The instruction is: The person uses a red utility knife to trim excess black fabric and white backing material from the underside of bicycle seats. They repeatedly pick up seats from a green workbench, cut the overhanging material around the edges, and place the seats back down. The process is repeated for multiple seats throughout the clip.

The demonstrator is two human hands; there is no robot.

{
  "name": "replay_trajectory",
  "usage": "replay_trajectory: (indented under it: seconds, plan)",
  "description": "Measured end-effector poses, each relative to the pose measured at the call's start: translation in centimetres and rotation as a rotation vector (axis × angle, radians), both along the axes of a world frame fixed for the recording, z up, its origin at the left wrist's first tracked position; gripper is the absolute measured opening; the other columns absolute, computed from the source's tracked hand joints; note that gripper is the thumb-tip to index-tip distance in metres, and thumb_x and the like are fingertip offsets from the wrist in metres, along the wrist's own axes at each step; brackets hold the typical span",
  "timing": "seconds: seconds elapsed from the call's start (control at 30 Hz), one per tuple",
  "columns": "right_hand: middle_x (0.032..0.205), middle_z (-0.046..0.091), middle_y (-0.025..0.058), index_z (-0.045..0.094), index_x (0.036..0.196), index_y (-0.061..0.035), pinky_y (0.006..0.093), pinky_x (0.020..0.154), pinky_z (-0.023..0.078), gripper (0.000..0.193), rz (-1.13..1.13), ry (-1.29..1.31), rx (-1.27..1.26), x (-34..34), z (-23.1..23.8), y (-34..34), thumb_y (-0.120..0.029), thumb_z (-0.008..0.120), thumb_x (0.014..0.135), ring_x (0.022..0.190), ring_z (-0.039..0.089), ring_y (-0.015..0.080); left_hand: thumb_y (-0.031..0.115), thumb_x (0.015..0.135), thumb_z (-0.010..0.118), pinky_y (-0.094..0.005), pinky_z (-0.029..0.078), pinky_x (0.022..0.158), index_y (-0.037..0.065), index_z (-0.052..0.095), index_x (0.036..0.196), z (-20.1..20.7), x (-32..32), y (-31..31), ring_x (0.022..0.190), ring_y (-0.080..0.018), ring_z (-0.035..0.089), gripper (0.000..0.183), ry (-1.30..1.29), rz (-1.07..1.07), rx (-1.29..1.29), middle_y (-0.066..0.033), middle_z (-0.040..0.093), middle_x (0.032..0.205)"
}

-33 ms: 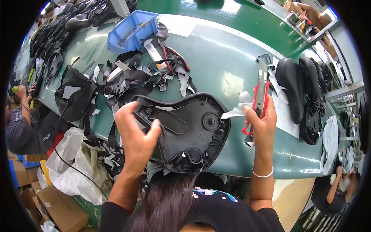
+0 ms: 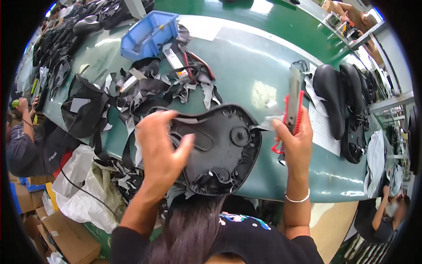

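A black bicycle saddle [image 2: 204,165] lies underside up at the table's near edge, its narrow end to the left and its wide end to the right. My left hand [image 2: 161,143] is over the narrow end, thumb and fingers spread; whether it touches the saddle I cannot tell. In my right hand [image 2: 301,143] is a red utility knife [image 2: 292,115], held upright with its blade pointing away from me and blurred. Between the right thumb and the knife a thin grey strip of cover material [image 2: 264,125] is pinched, running to the saddle's right rim.
Dark fabric scraps [image 2: 147,88] lie heaped behind and left of the saddle, with red-handled pliers [image 2: 200,66] among them. Beyond stands a blue bin [image 2: 147,37]. Several finished-looking saddles [image 2: 329,101] rest at right near a paper sheet [image 2: 323,132]. A white plastic bag [image 2: 85,189] hangs low left.
My left hand has shifted right along the saddle. My right hand has moved slightly left with the knife, and the grey strip looks narrower and tauter.
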State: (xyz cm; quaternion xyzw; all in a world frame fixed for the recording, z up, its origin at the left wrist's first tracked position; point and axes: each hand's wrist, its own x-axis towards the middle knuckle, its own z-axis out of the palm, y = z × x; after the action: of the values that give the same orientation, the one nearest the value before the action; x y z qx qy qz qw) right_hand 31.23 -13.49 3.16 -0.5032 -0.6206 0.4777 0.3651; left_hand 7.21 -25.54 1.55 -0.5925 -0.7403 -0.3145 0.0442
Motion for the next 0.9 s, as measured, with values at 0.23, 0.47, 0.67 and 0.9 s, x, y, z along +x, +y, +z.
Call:
replay_trajectory:
  seconds: [0.23,0.47,0.67,0.9]
  plan:
    - [0.093,0.066,0.0104,0.048,0.132,-0.0055,0.0276,0.065,0.050,0.054,0.193,-0.143,0.319,1.0,-0.1,-2.7,-0.010,0.069,0.083,0.073,0.063,0.0158,0.020,0.080,0.065,-0.0397,0.038,0.072,0.004,0.061,0.089,0.1,3.3,8.1,0.079,-0.0280,0.052,0.019,-0.167,-0.670,-0.200,-0.0101,0.056,0.077]
    - [0.070,0.058,0.0071,0.048,0.137,-0.0141,0.0332,0.050,0.045,0.059,0.445,-0.748,0.613,3.3,-0.9,-2.7,-0.003,0.064,0.081,0.055,0.056,0.0201,0.020,0.086,0.060,-0.0325,0.038,0.062,0.003,0.060,0.072,0.2,3.5,9.1,0.061,-0.0189,0.049,0.022,-0.500,-0.607,-0.248,-0.0057,0.059,0.066]
    - [0.084,0.067,0.0160,0.045,0.137,-0.0077,0.0423,0.050,0.042,0.058,0.260,-0.855,0.308,2.4,-0.2,-10.6,-0.005,0.062,0.082,0.058,0.060,0.0339,0.018,0.090,0.054,-0.0224,0.030,0.047,0.005,0.058,0.072,1.0,1.7,9.0,0.057,-0.0071,0.043,0.023,-1.952,-0.653,0.199,0.0007,0.045,0.056]
    - [0.061,0.054,0.0096,0.044,0.139,-0.0127,0.0393,0.043,0.040,0.051,0.267,-1.002,0.586,0.7,0.3,-3.8,-0.018,0.057,0.089,0.045,0.054,0.0280,0.008,0.072,0.070,-0.0345,0.042,0.050,0.006,0.058,0.086,1.7,1.6,11.0,0.061,-0.0206,0.050,0.019,-0.016,-0.593,0.179,-0.0064,0.053,0.075]
